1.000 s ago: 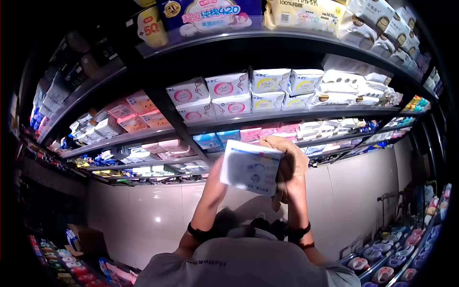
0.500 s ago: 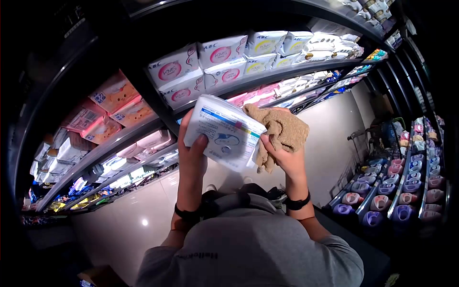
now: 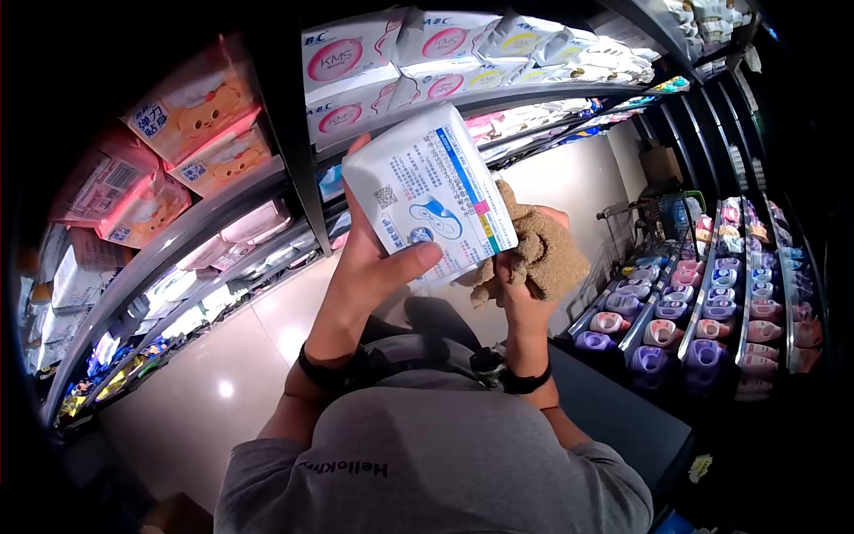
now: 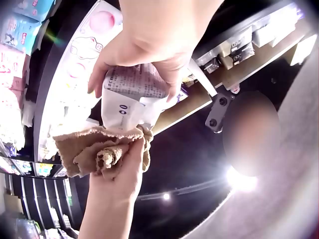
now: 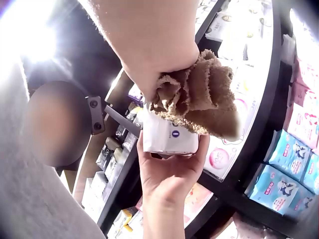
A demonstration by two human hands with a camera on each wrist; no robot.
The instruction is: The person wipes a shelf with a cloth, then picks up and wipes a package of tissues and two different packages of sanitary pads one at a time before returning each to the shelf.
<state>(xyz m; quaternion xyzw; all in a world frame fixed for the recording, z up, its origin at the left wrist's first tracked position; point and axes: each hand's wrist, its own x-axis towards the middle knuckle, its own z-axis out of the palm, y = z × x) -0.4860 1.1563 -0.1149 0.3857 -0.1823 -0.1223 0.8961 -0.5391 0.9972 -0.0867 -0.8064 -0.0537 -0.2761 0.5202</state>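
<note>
My left hand (image 3: 378, 262) grips a white soft pack of sanitary pads (image 3: 427, 173), thumb across its printed face and fingers behind the left side. Blue drawings, a QR code and a colored strip mark that face, which tilts up toward the head camera. At the pack's lower right edge, my right hand (image 3: 525, 307) holds a bunched brown cloth (image 3: 556, 254) against it. In the left wrist view the cloth (image 4: 99, 152) overlaps the end of the pack (image 4: 124, 107). The right wrist view shows the pack (image 5: 167, 137) between the left thumb and fingers, with folded cloth above.
Ahead, a shelf carries rows of white ABC packs (image 3: 351, 58). Orange-pink packs (image 3: 200, 107) fill the shelf at left. Racks of purple and pink bottles (image 3: 663, 334) stand at right, near a cart (image 3: 640, 214). A dark flat-topped block (image 3: 623, 418) is beside the person.
The pack has turned in the left hand and come up larger and clearer in the head view. The cloth stays in the right hand, now at the pack's edge. The head view has shifted.
</note>
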